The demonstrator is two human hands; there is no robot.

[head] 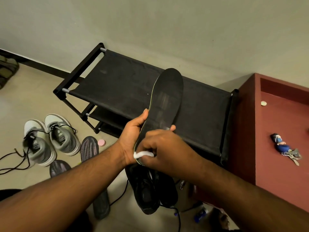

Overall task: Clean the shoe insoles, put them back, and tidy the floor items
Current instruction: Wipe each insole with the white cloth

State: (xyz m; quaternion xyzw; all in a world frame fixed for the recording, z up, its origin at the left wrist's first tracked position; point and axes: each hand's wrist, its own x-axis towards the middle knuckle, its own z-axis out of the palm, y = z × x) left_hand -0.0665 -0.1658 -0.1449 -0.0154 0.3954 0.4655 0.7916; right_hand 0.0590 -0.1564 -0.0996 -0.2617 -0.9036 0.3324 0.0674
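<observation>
Insole [164, 104], black and long, stands tilted in the air in front of the black shoe rack [127, 84], its toe end raised toward the wall and its heel end low between the two hands.

Far to the left of the rack, a dark bag [7, 71] lies against the wall. Nearer the rack, on the floor off its left front corner, a pair of grey sneakers [50, 139] sits side by side with loose black laces trailing left. Just right of them lie two more grey striped insoles [89, 148], and a small pink cap [101, 142] rests close to the rack's lower leg.

The left hand [132, 138] grips the left edge of the raised insole, thumb up along its rim. The right hand [160, 148] is curled round a small white wipe [143, 154], pressing it against the heel end of the insole, with a fingertip showing past the right edge.

Below the hands, in front of the rack, a pair of black shoes [148, 188] lies on the floor.

To the right of the rack stands a red cabinet [247, 131], with a coin [263, 103] and a bunch of keys [284, 148] on its top.
</observation>
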